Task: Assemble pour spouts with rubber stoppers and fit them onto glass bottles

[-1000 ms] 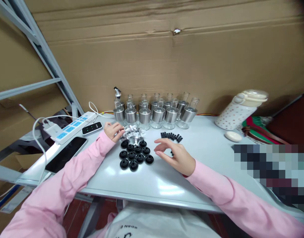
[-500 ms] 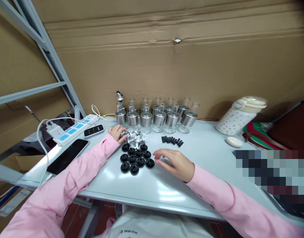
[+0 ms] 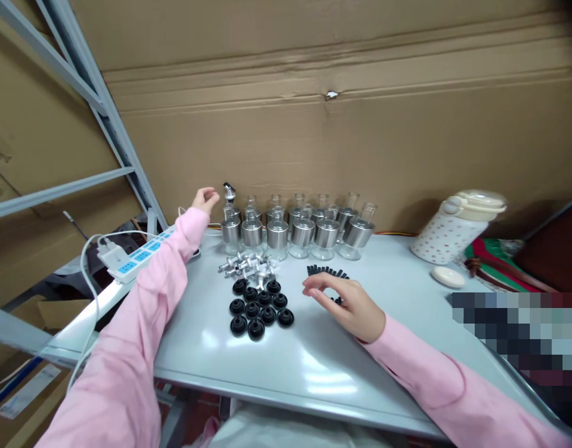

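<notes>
At the back left, my left hand (image 3: 205,199) is raised beside a bottle pourer (image 3: 229,192) with a silver body and black flap, fitted in a glass bottle. A small gap separates hand and pourer; its fingers are loosely bent and nothing shows in them. My right hand (image 3: 353,305) hovers over the table with curved fingers, thumb and fingertips close, and no object visible between them. To its left sit several black round stoppers (image 3: 252,310). Behind them is a pile of silver pourer spouts (image 3: 251,267). Small black flaps (image 3: 327,271) lie behind my right hand, partly covered by it.
Two rows of glass bottles with steel sleeves (image 3: 302,232) stand along the cardboard wall (image 3: 342,149). A power strip (image 3: 140,260) with cables is at left. At right are a dotted thermos (image 3: 447,230) and a white oval object (image 3: 448,276).
My left hand has left the pile of silver spouts and risen backward to beside the fitted pourer. My right hand has shifted slightly right, its thumb and fingertips closer together. The view has tilted up.
</notes>
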`<state>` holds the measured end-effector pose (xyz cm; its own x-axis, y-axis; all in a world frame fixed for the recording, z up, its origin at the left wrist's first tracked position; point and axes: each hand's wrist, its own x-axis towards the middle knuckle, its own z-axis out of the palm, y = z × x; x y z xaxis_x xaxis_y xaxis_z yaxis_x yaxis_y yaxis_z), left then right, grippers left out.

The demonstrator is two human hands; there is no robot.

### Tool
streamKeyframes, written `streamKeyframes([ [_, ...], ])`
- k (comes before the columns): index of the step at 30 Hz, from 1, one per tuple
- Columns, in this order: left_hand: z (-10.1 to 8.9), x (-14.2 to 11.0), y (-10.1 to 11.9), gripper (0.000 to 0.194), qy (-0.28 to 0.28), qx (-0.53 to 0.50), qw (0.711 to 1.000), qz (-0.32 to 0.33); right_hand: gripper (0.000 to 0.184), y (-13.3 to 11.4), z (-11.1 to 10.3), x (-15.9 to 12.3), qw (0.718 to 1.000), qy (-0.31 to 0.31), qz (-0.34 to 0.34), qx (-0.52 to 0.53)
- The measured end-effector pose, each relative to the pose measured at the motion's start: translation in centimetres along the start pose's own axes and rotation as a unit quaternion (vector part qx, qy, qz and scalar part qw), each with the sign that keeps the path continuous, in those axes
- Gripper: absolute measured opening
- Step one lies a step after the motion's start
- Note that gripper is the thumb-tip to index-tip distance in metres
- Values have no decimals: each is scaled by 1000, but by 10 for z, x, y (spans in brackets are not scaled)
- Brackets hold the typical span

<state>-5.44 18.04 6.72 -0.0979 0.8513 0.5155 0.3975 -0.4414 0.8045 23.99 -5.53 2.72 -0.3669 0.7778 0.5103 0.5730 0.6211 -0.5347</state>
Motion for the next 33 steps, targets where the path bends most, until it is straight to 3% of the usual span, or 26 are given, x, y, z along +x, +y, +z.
streamKeyframes([
  [2, 6, 22, 3, 26, -36, -7, 999, -38, 17, 1, 0, 1, 1000, 3, 8, 12],
  [5, 17, 36, 3, 23, -76, -11, 995, -66, 16, 1, 0, 2, 1000, 4, 19, 17],
  [10, 30, 34, -9, 20, -61, -15, 996, -65, 15, 0, -1, 3, 1000, 11, 3, 6],
  [15, 26, 32, -10, 37, 30, -19, 999, -40, 14, 1, -2, 1, 1000, 31, -4, 3],
  [20, 4, 22, 27, 34, 181, -29, 983, 20, 12, 0, -7, 1, 996, 84, 13, 17],
  [21, -2, 18, 39, 34, 223, -45, 970, 82, 11, -1, -8, 1, 994, 101, 18, 27],
  [23, -13, 8, 67, 33, 253, -77, 940, 215, 10, -1, -10, 2, 988, 138, 30, 54],
  [26, -23, -16, 112, 33, 227, -147, 915, 298, 9, 1, -9, 1, 977, 186, 48, 92],
  [28, -21, -41, 137, 30, 177, -230, 898, 330, 9, 1, -8, 0, 970, 207, 54, 115],
  [30, -12, -76, 157, 32, 68, -285, 897, 330, 9, -4, -7, 0, 964, 222, 51, 135],
  [33, 8, -139, 172, 31, -152, -339, 904, 210, 16, -22, -9, -1, 957, 237, 14, 164],
])
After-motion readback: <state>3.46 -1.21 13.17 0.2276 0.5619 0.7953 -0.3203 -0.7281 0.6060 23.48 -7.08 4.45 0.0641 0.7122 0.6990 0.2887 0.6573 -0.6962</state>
